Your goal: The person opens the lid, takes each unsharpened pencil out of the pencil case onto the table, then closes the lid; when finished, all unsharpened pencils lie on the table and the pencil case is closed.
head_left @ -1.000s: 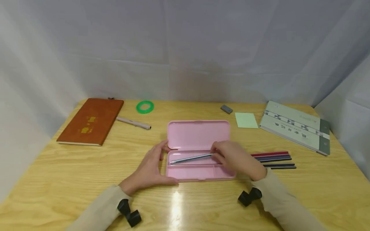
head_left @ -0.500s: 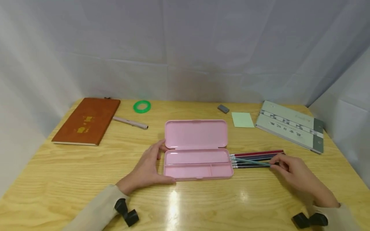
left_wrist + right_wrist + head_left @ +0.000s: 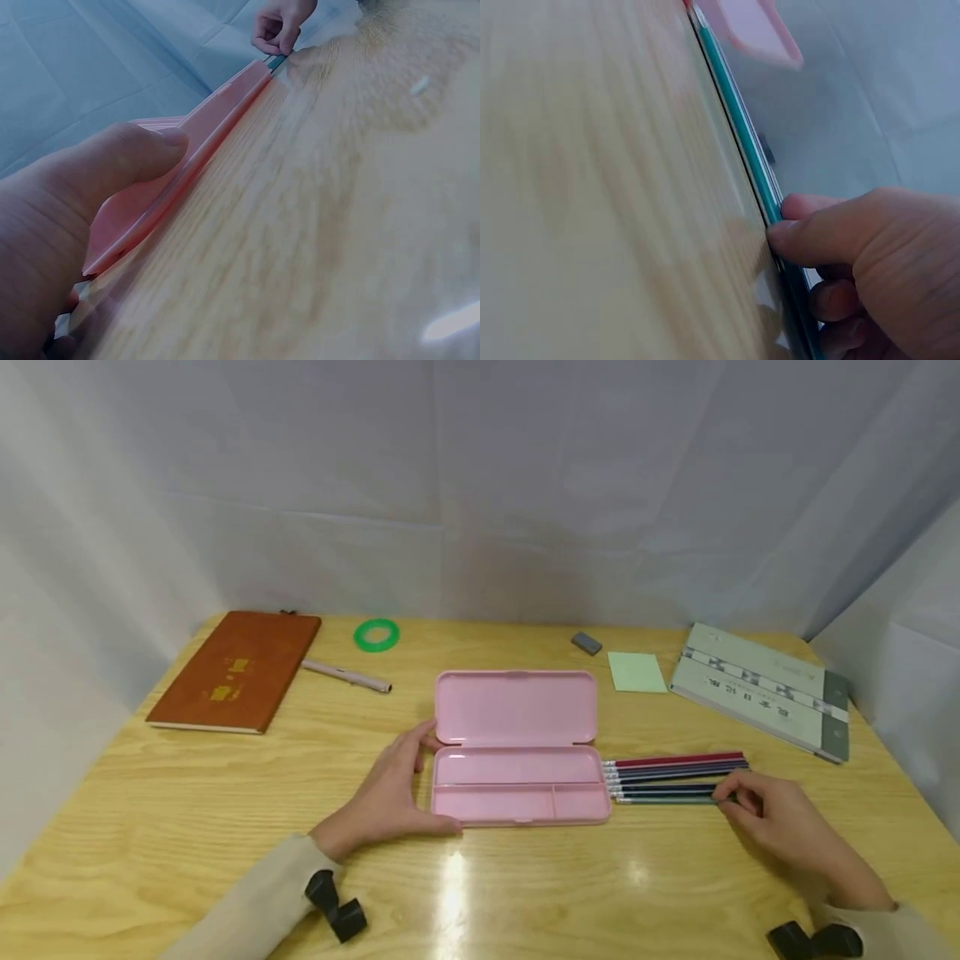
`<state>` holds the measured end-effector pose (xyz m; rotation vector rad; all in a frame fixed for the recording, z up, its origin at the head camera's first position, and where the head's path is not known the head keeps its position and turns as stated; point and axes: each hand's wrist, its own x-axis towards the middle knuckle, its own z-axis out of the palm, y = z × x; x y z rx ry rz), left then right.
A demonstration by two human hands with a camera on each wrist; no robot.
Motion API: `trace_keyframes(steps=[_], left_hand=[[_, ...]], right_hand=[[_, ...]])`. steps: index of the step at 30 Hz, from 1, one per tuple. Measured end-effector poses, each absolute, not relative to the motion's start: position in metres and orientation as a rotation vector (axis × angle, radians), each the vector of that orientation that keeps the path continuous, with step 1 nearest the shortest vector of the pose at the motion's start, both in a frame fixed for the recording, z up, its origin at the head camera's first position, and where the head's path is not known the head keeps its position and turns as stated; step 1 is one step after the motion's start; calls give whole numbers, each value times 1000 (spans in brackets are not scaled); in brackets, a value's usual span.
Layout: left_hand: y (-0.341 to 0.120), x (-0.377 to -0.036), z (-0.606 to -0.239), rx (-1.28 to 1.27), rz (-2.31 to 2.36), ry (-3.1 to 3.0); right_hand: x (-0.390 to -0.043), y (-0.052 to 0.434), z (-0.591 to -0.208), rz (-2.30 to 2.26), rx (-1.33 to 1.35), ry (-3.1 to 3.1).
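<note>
A pink pencil case (image 3: 480, 804) lies with its lid up in the middle of the table; its compartments hold nothing. My left hand (image 3: 382, 802) grips the case's left end, thumb at the front edge and fingers near the hinge. To the right of the case, several pencils (image 3: 675, 772) lie side by side, their ferrule ends towards it. With thumb and index finger, my right hand (image 3: 787, 822) pinches the far end of a green pencil (image 3: 739, 112), the nearest one in the row. The pencil's pinched tip is hidden by the fingers.
A brown notebook (image 3: 240, 672) and a pale pen (image 3: 347, 677) lie on the left. Behind the case are a green tape roll (image 3: 377, 635), a grey eraser (image 3: 587, 643) and green sticky notes (image 3: 637, 672). A grey-green notebook (image 3: 750, 693) sits back right.
My right hand has carried the green pencil out of the case to the right, then laid it at the front of the pencil row. My left hand has stayed at the case.
</note>
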<state>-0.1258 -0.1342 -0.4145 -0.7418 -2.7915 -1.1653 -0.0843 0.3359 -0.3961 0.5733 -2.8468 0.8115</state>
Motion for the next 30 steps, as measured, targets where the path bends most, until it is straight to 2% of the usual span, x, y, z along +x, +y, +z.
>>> trace_keyframes(steps=[16,30], left_hand=[[-134,-126,-414,-747,-1148,-2788],[-134,-127,-414,-759,-1140,-2783]], right_hand=[[-120,219,-384,1011,936,-2810],[-139,162,-382,909,1186,-2916]])
